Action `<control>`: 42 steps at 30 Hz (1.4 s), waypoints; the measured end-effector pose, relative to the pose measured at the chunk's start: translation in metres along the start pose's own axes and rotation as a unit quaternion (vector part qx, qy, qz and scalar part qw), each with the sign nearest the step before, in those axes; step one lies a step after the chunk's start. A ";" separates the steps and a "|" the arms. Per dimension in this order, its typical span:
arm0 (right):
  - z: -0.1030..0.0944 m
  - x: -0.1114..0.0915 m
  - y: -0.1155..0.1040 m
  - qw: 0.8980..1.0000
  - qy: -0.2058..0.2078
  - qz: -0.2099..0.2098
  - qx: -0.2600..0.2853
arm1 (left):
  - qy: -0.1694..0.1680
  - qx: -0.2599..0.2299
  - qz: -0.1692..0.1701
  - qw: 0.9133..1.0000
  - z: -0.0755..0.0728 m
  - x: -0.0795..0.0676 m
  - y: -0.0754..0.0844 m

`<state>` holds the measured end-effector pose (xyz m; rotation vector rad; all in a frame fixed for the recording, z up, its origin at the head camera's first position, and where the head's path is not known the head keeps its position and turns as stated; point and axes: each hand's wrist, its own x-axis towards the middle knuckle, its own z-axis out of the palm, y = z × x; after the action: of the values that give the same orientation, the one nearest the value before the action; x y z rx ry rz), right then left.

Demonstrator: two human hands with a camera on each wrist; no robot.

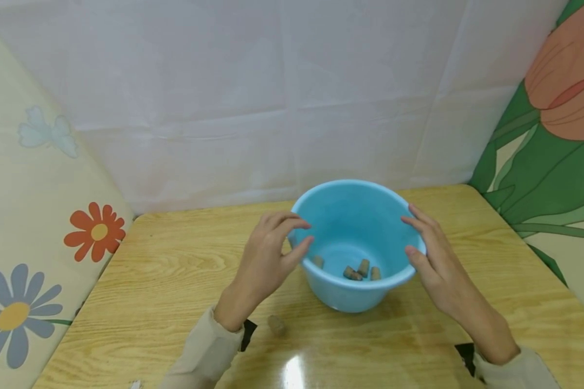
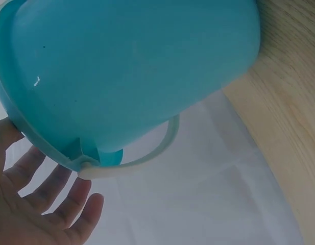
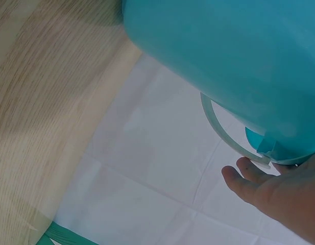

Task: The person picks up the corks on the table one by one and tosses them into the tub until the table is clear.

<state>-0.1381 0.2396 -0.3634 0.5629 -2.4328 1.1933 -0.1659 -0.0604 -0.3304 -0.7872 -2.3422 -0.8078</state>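
A light blue plastic bucket [image 1: 350, 297] stands on the wooden table, its mouth facing me. Several small brown corks [image 1: 363, 268] lie on its bottom. My left hand [image 1: 270, 254] is at the left of the rim; in the left wrist view its spread fingers [image 2: 50, 189] touch or nearly touch the rim. On the opposite side, my right hand [image 1: 440, 265] rests against the rim with loosely extended fingers, the thumb over the edge. A pale handle [image 2: 152, 153] hangs behind the bucket. Outside it, one cork [image 1: 276, 325] lies near my left wrist.
The wood-grain table [image 1: 185, 259] backs onto a white cloth [image 1: 199, 108]. Flower-printed panels [image 1: 19, 216] flank it on both sides. A small white object [image 1: 135, 384] shows at the bottom edge, too cropped to identify.
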 end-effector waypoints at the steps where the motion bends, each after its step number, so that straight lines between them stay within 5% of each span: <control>1: 0.000 0.000 0.000 1.000 0.000 0.001 0.000 | 0.003 0.001 0.001 1.000 -0.001 -0.001 -0.001; 9: -0.001 0.000 0.000 1.000 -0.001 0.003 0.004 | 0.021 0.007 -0.006 1.000 -0.007 -0.008 -0.008; 42: 0.000 -0.001 0.000 1.000 -0.002 0.001 0.010 | -0.027 0.051 -0.053 0.997 -0.022 -0.046 -0.030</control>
<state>-0.1377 0.2397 -0.3644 0.5687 -2.4283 1.2196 -0.1479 -0.1101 -0.3558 -0.6531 -2.4694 -0.7112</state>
